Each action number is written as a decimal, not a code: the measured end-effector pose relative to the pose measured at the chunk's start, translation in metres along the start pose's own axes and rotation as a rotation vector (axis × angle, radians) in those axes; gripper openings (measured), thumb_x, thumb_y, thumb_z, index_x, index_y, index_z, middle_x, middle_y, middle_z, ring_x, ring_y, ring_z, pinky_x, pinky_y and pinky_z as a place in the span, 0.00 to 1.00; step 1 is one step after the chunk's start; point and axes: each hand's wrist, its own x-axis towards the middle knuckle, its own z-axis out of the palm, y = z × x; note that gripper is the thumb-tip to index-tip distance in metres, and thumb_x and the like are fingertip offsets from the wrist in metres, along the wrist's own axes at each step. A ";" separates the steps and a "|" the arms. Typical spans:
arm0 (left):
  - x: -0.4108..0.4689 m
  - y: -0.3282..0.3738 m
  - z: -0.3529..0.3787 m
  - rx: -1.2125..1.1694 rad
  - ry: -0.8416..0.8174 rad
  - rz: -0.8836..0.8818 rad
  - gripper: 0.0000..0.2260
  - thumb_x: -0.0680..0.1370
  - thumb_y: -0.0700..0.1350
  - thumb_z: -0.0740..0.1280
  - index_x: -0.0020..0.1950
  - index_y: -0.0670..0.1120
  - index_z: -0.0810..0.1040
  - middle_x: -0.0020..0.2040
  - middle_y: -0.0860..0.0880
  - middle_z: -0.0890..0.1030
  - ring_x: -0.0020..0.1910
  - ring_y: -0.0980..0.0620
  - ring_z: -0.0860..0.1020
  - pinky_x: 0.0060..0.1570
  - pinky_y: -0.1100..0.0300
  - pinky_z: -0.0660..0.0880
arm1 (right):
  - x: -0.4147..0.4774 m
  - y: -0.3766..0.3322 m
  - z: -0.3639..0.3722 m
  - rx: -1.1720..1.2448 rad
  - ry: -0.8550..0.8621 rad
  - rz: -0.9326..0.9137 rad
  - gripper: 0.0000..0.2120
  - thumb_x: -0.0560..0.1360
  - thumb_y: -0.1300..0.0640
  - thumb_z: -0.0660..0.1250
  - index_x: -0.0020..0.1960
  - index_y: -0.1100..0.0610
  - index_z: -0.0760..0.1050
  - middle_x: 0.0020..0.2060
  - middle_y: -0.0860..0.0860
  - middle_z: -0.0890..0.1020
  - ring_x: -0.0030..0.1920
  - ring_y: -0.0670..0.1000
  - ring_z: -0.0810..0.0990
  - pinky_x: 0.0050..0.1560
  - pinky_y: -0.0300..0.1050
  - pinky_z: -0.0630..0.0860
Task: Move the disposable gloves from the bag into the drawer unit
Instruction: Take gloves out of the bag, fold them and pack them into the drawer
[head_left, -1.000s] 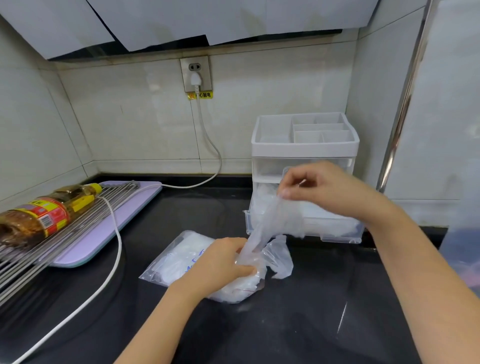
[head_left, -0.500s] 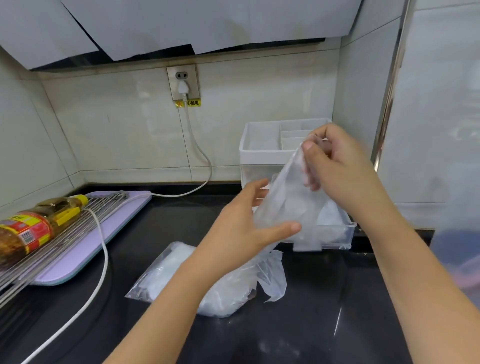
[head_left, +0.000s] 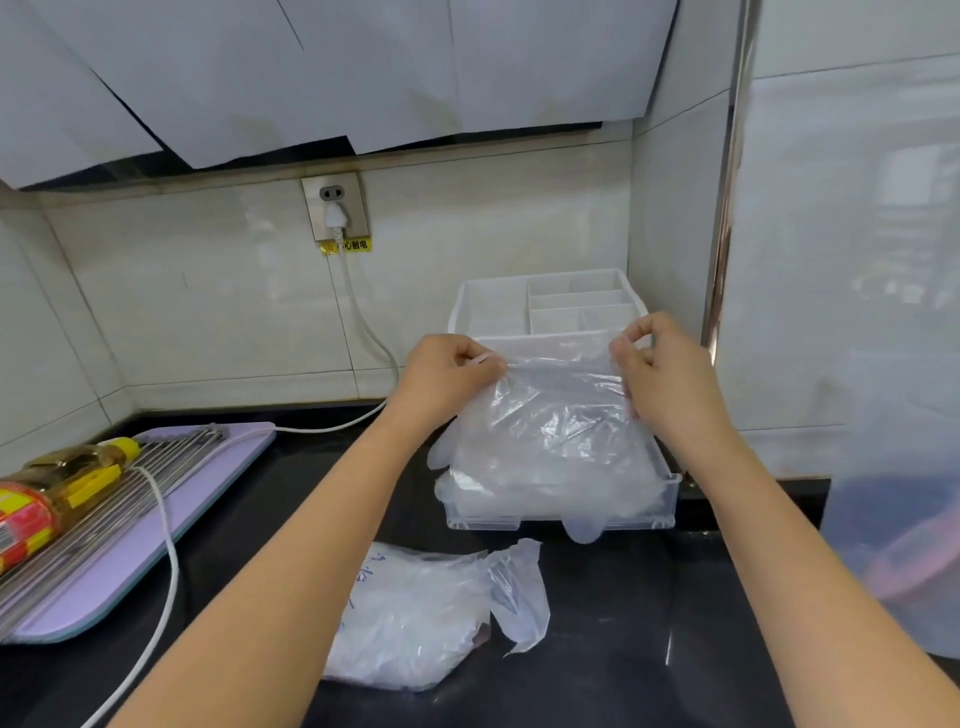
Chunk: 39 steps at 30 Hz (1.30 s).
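Observation:
A clear disposable glove (head_left: 556, 415) hangs stretched over the pulled-out drawer (head_left: 670, 499) of the white drawer unit (head_left: 498, 306). My left hand (head_left: 447, 376) pinches its left top corner and my right hand (head_left: 660, 371) pinches its right top corner. Under it the drawer holds a pile of more clear gloves, with fingertips hanging over the front edge. The plastic bag (head_left: 415, 618) with several gloves inside lies open on the black counter in front of the drawer, below my left forearm.
A purple board (head_left: 140, 530) at the left carries a metal rack and an oil bottle (head_left: 47, 499). A white cable (head_left: 166, 545) runs from the wall socket (head_left: 335, 208) across the counter. A tiled wall and a metal strip stand right of the unit.
My left hand let go of the bag and took the glove's left corner. Both hands spread the glove flat and carried it over the open drawer.

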 end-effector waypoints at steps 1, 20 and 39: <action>0.006 -0.002 0.003 0.039 0.025 0.038 0.04 0.73 0.45 0.73 0.41 0.45 0.82 0.34 0.51 0.80 0.33 0.57 0.75 0.35 0.65 0.72 | 0.001 0.004 0.001 -0.087 0.015 -0.030 0.05 0.80 0.54 0.61 0.51 0.55 0.69 0.32 0.55 0.79 0.30 0.50 0.76 0.30 0.43 0.71; 0.027 -0.025 0.041 0.530 -0.157 0.488 0.03 0.76 0.44 0.69 0.46 0.46 0.81 0.42 0.52 0.82 0.41 0.56 0.78 0.42 0.63 0.74 | -0.007 0.001 0.006 -0.602 -0.821 -0.110 0.15 0.80 0.61 0.59 0.58 0.49 0.80 0.59 0.47 0.79 0.56 0.47 0.77 0.56 0.38 0.72; -0.005 -0.017 0.071 0.472 -0.711 0.084 0.14 0.80 0.43 0.59 0.62 0.43 0.78 0.60 0.44 0.79 0.58 0.47 0.75 0.57 0.56 0.70 | -0.007 0.012 0.019 -0.629 -0.926 0.039 0.20 0.76 0.66 0.56 0.57 0.50 0.82 0.57 0.50 0.80 0.51 0.51 0.76 0.52 0.41 0.74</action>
